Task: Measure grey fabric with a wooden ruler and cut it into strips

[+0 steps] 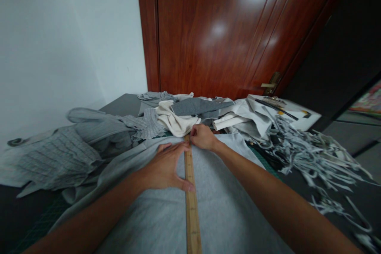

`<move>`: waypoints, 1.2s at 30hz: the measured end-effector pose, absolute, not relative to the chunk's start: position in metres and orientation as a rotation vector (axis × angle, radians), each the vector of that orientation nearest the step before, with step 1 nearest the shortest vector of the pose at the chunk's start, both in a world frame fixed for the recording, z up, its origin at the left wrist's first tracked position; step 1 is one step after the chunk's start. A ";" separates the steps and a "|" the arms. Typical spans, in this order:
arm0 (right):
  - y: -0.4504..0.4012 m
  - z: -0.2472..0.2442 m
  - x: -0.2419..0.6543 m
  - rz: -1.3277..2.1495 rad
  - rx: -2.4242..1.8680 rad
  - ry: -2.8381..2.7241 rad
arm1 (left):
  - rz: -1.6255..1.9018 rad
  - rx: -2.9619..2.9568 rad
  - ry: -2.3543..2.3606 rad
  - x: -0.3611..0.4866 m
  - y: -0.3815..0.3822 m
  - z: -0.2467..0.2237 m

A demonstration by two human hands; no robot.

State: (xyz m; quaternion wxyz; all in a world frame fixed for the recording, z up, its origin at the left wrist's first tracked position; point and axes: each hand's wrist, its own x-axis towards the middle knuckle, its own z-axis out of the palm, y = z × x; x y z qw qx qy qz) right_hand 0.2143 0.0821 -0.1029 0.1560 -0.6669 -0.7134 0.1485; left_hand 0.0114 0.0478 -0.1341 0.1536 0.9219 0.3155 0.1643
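A long wooden ruler [190, 190] runs lengthwise over light grey fabric [232, 206] spread out in front of me. My left hand [168, 166] lies spread on the fabric. Its thumb and fingertips press down on the ruler's left side and top. At the ruler's far end my right hand [202, 137] is closed, fingers bent together beside the ruler's right edge. Whatever it grips, if anything, is hidden by the fingers. Just beyond the hands lies a bunched cream cloth [174, 121].
Ribbed grey knit pieces [59, 158] are heaped at left. Grey scraps [199, 106] lie along the back. At right sit a tangle of thin fabric strips [312, 154] and a white board [306, 117] with tools. A green cutting mat [266, 162] shows beneath the fabric. Behind stands a wooden door [214, 47].
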 end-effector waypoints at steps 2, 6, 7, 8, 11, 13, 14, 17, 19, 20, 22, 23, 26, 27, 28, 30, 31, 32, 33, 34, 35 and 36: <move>0.072 -0.101 0.215 0.498 -1.889 -2.066 | 0.484 2.646 0.895 0.011 0.048 -0.134; 0.057 -0.093 0.222 0.700 -1.853 -2.110 | 0.480 2.655 0.872 0.011 0.048 -0.134; 0.057 -0.092 0.224 0.723 -1.851 -2.103 | 0.482 2.655 0.868 0.011 0.048 -0.134; 0.058 -0.090 0.227 0.727 -1.855 -2.085 | 0.489 2.653 0.867 0.011 0.048 -0.134; 0.068 -0.089 0.232 0.667 -1.882 -2.004 | 0.506 2.648 0.868 0.010 0.049 -0.136; 0.076 -0.092 0.232 0.623 -1.901 -1.959 | 0.497 2.645 0.874 0.010 0.049 -0.137; 0.079 -0.093 0.231 0.605 -1.908 -1.945 | 0.488 2.643 0.878 0.010 0.049 -0.137; 0.086 -0.099 0.226 0.560 -1.926 -1.925 | 0.470 2.640 0.887 0.010 0.050 -0.137; 0.089 -0.102 0.222 0.527 -1.941 -1.921 | 0.468 2.645 0.888 0.010 0.050 -0.137; 0.090 -0.103 0.220 0.509 -1.950 -1.921 | 0.465 2.647 0.889 0.010 0.050 -0.137; 0.092 -0.104 0.218 0.475 -1.965 -1.922 | 0.452 2.651 0.893 0.011 0.050 -0.136; 0.092 -0.104 0.217 0.462 -1.970 -1.924 | 0.445 2.652 0.892 0.011 0.050 -0.135; 0.093 -0.104 0.214 0.436 -1.974 -1.933 | 0.430 2.655 0.871 0.010 0.050 -0.133; 0.092 -0.104 0.213 0.430 -1.972 -1.936 | 0.430 2.657 0.861 0.009 0.050 -0.133; 0.092 -0.105 0.213 0.425 -1.968 -1.939 | 0.431 2.657 0.853 0.009 0.050 -0.133; 0.089 -0.105 0.212 0.423 -1.957 -1.944 | 0.432 2.656 0.847 0.008 0.049 -0.132; 0.087 -0.105 0.212 0.426 -1.950 -1.947 | 0.433 2.656 0.848 0.008 0.049 -0.132; 0.085 -0.106 0.212 0.432 -1.940 -1.949 | 0.433 2.656 0.853 0.007 0.049 -0.132; 0.082 -0.106 0.212 0.441 -1.929 -1.950 | 0.433 2.657 0.859 0.007 0.048 -0.131; 0.079 -0.107 0.212 0.454 -1.917 -1.951 | 0.433 2.659 0.867 0.007 0.048 -0.131; 0.075 -0.108 0.212 0.470 -1.903 -1.950 | 0.435 2.661 0.874 0.008 0.047 -0.131; 0.070 -0.109 0.212 0.489 -1.888 -1.948 | 0.436 2.663 0.879 0.008 0.047 -0.131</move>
